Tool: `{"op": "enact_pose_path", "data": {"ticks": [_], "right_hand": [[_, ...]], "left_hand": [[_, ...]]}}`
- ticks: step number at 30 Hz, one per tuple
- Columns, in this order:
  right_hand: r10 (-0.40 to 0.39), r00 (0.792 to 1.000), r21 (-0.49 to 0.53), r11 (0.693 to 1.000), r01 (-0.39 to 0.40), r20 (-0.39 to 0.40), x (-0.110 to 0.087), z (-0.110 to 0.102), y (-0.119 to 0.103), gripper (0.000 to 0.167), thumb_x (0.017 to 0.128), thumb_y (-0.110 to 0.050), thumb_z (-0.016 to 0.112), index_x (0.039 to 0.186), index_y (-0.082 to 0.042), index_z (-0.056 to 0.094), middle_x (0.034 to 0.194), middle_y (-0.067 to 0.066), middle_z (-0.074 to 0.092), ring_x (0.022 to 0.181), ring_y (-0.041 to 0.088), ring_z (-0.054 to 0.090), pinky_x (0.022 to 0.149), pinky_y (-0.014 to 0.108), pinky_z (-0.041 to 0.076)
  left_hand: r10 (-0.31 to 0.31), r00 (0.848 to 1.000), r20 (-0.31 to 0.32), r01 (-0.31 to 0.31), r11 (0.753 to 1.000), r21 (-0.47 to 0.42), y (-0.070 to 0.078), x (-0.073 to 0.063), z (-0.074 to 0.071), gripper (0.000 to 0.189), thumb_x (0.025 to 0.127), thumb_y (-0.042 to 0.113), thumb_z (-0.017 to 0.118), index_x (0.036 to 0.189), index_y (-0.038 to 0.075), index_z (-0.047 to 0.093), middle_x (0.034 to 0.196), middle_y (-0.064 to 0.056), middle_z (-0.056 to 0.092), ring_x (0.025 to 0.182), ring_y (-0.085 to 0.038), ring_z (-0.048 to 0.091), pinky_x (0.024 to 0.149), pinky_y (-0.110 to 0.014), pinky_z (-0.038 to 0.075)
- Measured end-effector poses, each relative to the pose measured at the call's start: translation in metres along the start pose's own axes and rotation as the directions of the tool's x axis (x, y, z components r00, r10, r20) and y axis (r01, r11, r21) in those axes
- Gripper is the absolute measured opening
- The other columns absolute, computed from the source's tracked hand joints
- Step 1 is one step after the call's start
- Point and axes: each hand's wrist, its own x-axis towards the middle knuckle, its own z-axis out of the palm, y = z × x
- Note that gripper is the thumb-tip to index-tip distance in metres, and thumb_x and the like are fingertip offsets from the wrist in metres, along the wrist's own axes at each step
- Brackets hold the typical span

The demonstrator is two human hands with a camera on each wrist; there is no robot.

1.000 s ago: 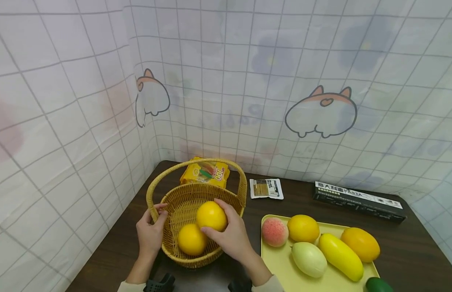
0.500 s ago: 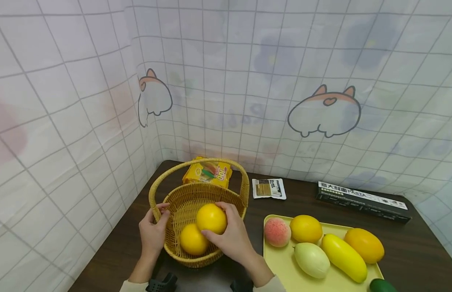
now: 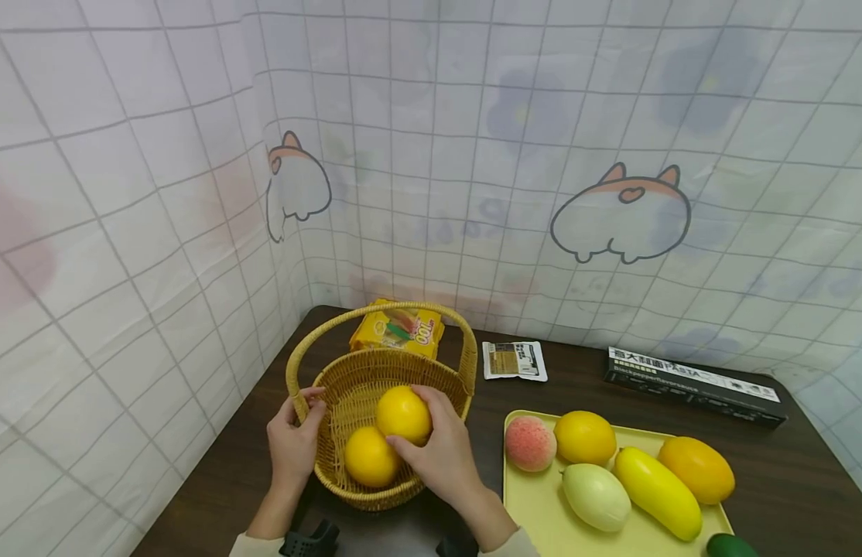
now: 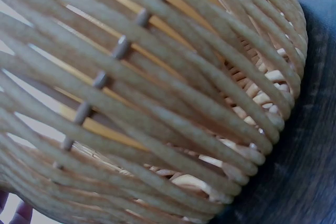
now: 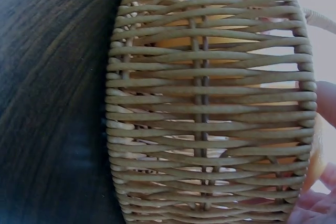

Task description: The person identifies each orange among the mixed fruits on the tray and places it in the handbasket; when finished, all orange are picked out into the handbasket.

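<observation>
A woven wicker basket (image 3: 396, 365) with a tall arched handle stands on the dark table. My left hand (image 3: 292, 447) pinches it at the left foot of the handle, by the rim. Inside, one yellow-orange orange (image 3: 371, 457) lies at the near side. Against it sits a second orange (image 3: 401, 415), which my right hand (image 3: 445, 447) holds between thumb and fingers from the right. Both wrist views look at the basket's slatted outer wall (image 5: 199, 114), with yellow showing through the gaps; fingers (image 5: 326, 100) appear at its rim in the right one.
To the right, a pale yellow tray (image 3: 531, 514) holds a peach (image 3: 531, 443), a lemon (image 3: 585, 438), a pale green melon-like fruit (image 3: 596, 497) and other fruit. Behind are a yellow packet (image 3: 399, 331), a small sachet (image 3: 514, 361) and a black pasta box (image 3: 696, 387).
The head view has shifted slightly, moving everything a little to the right in the picture. Both hands keep their holds on the basket and the orange.
</observation>
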Motion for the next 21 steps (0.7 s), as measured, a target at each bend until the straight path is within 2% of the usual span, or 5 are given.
{"op": "enact_pose_path", "data": {"ticks": [5, 8, 15, 21], "right_hand": [[0.020, 0.999, -0.001, 1.000, -0.020, 0.034, 0.002, -0.003, -0.001, 0.071, 0.077, -0.036, 0.082, 0.137, -0.015, 0.051, 0.133, -0.001, 0.054, 0.109, 0.019, 0.059, 0.087, 0.043, 0.051], [0.030, 0.997, 0.000, 1.000, -0.031, 0.071, 0.002, -0.005, -0.001, 0.071, 0.079, -0.039, 0.081, 0.138, -0.015, 0.050, 0.134, 0.000, 0.054, 0.109, 0.020, 0.059, 0.087, 0.044, 0.050], [0.029, 0.994, -0.022, 0.999, -0.027, 0.110, 0.001, -0.004, -0.003, 0.066, 0.081, -0.042, 0.077, 0.138, -0.019, 0.051, 0.134, -0.001, 0.053, 0.107, 0.019, 0.058, 0.086, 0.043, 0.050], [0.002, 0.989, -0.166, 0.986, 0.023, 0.148, -0.002, 0.001, -0.001, 0.063, 0.081, -0.040, 0.077, 0.135, -0.018, 0.054, 0.130, 0.002, 0.051, 0.107, 0.020, 0.057, 0.084, 0.044, 0.049]], "left_hand": [[0.007, 1.000, 0.008, -0.007, 1.000, -0.004, 0.021, -0.003, -0.001, 0.017, 0.090, -0.004, 0.064, 0.105, -0.008, 0.069, 0.089, -0.021, 0.065, 0.076, -0.006, 0.056, 0.064, -0.017, 0.044], [-0.006, 1.000, 0.007, 0.006, 1.000, 0.000, 0.027, -0.005, -0.002, 0.017, 0.090, -0.004, 0.064, 0.105, -0.008, 0.069, 0.089, -0.021, 0.065, 0.076, -0.006, 0.056, 0.065, -0.017, 0.044], [-0.007, 1.000, 0.005, 0.007, 1.000, 0.003, 0.026, -0.005, -0.002, 0.017, 0.090, -0.004, 0.064, 0.105, -0.008, 0.069, 0.088, -0.020, 0.065, 0.075, -0.006, 0.055, 0.063, -0.017, 0.043], [0.004, 1.000, 0.018, -0.004, 1.000, -0.004, 0.025, -0.005, -0.001, 0.016, 0.090, -0.004, 0.064, 0.105, -0.008, 0.069, 0.088, -0.019, 0.064, 0.074, -0.007, 0.054, 0.063, -0.018, 0.043]]}}
